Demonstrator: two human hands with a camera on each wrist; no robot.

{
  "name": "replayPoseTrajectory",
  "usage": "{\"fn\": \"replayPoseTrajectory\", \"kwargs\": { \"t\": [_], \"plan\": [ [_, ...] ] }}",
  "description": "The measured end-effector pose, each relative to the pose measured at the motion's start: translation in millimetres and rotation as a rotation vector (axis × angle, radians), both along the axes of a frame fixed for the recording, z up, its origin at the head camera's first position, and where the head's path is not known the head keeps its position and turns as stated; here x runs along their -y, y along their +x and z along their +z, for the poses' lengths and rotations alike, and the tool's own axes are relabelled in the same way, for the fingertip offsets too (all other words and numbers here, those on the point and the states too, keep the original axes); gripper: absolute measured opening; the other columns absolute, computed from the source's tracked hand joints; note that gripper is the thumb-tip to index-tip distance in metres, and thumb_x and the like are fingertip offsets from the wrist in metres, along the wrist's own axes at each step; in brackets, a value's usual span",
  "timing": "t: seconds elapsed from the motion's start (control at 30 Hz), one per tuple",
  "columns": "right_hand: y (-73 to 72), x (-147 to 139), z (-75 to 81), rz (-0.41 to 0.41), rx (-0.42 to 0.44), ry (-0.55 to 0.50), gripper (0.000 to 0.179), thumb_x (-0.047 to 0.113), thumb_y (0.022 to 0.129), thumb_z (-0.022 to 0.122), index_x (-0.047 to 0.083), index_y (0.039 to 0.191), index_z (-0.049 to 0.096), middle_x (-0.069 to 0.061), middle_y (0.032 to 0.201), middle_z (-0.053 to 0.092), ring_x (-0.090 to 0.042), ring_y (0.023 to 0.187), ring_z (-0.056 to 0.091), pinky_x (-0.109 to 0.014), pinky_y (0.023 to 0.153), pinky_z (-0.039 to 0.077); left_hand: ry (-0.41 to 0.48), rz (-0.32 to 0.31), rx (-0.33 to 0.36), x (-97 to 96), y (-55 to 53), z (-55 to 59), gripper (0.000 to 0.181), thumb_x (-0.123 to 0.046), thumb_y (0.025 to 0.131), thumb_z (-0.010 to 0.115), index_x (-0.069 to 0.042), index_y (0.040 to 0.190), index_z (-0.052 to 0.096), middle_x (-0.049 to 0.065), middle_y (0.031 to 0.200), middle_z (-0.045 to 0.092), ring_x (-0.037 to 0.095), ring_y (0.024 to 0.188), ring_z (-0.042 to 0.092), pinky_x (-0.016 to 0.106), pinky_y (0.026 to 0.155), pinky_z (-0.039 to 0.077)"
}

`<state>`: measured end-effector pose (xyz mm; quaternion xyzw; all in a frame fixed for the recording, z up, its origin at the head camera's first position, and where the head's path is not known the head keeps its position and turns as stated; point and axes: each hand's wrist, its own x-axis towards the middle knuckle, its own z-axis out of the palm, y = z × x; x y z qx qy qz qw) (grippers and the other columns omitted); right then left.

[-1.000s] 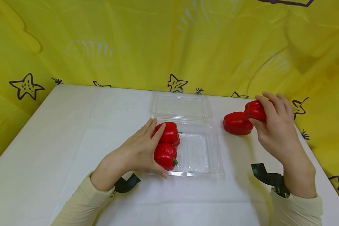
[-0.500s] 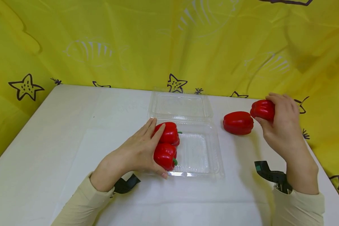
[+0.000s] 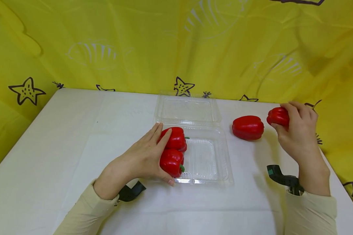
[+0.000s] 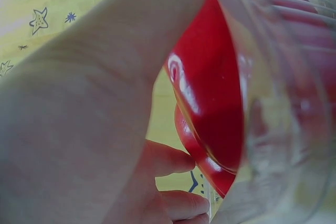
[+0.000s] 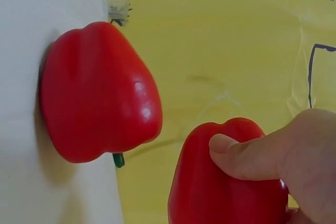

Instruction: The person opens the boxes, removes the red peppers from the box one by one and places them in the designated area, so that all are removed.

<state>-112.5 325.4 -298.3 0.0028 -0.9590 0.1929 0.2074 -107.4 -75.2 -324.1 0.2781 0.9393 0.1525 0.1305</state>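
In the head view, two red bell peppers lie at the left of an open clear plastic clamshell box (image 3: 206, 156). My left hand (image 3: 141, 156) spans the far pepper (image 3: 176, 137) and the near pepper (image 3: 172, 161), fingers fairly straight, with the thumb at the box's front edge. The left wrist view has fingertips touching red pepper skin (image 4: 215, 87) beside the clear wall. My right hand (image 3: 301, 132) grips another red bell pepper (image 3: 277, 117), raised off the table in the right wrist view, thumb across its side. A loose red bell pepper (image 5: 100, 93) lies beside it, green stem showing.
The box's clear lid (image 3: 188, 109) lies folded back towards the yellow cloth (image 3: 150, 49) behind the table. A white sheet covers the table (image 3: 61, 130). Black wrist mounts (image 3: 283, 179) stick out below each hand.
My right hand has drawn its pepper to the right and slightly nearer, away from the loose pepper, which it overlapped in view before. The left hand has stayed put.
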Motion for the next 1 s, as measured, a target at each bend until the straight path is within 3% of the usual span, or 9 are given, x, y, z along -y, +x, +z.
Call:
{"fn": "replayPoseTrajectory", "kwargs": {
  "t": [0.33,0.57,1.0],
  "plan": [
    [-3.1,-12,-8.6,-0.053,0.07,-0.004,0.059,-0.007,0.083,0.067,-0.007,0.138,0.044,-0.034,0.148,0.031,-0.05,0.143,0.013,-0.073,0.1,0.027,0.003,0.0,-0.001,-0.2,-0.4,-0.7,0.135,-0.065,0.057,0.085,-0.012,0.159,0.017,0.018,0.166,0.01,0.036,0.155,0.006,0.054,0.112,0.041],
    [-7.9,-22,-19.9,-0.042,0.087,0.027,0.055,-0.006,0.082,0.067,-0.008,0.133,0.048,-0.037,0.143,0.034,-0.056,0.138,0.017,-0.072,0.099,0.02,0.01,0.001,0.002,-0.3,-0.1,-0.7,0.135,-0.064,0.057,0.086,-0.011,0.159,0.017,0.018,0.166,0.01,0.036,0.154,0.007,0.054,0.112,0.04],
    [-14.0,-31,-35.8,-0.058,0.242,0.036,0.063,0.0,0.08,0.074,-0.007,0.137,0.047,-0.036,0.143,0.033,-0.056,0.14,0.014,-0.075,0.1,0.022,0.01,0.0,-0.008,-0.5,0.0,-1.3,0.135,-0.066,0.057,0.085,-0.01,0.159,0.018,0.019,0.166,0.011,0.036,0.154,0.007,0.054,0.112,0.041]
  ]
}}
